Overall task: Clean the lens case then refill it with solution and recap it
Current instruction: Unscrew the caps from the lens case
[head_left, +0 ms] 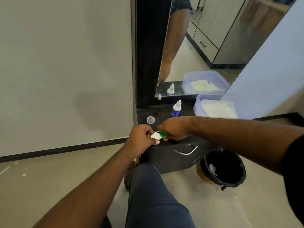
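The white lens case (156,135) is held over the front edge of a low black cabinet (166,155). My left hand (141,137) pinches its white end. My right hand (174,129) grips the green cap (163,134) on the case's other end. A clear round cap (150,120) lies on the cabinet top, behind my left hand. The solution bottle (176,109), blue label and white nozzle, stands upright further back near the mirror.
A clear plastic tub (197,104) holding white tissues sits at the cabinet's back right. A mirror (205,46) leans behind it. A bin with a black liner (223,168) stands on the floor right of the cabinet. My knee (148,186) is below my hands.
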Action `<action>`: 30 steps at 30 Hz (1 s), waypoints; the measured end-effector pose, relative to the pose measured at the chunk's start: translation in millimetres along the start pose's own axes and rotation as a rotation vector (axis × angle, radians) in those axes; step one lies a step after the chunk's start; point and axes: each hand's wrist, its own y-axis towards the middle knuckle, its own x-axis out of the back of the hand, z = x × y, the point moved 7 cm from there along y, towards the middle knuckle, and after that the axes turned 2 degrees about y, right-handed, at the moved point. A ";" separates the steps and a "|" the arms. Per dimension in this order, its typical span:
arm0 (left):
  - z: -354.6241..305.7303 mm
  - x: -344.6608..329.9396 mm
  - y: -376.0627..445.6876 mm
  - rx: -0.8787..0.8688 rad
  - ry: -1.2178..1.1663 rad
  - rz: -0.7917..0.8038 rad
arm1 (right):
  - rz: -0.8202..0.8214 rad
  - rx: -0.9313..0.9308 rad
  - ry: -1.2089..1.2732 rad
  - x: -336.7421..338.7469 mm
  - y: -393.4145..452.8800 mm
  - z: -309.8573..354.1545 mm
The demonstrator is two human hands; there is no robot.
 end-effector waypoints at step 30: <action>-6.2 -0.1 -1.4 0.004 0.074 0.015 | -0.321 -0.074 0.284 -0.3 -23.6 -13.3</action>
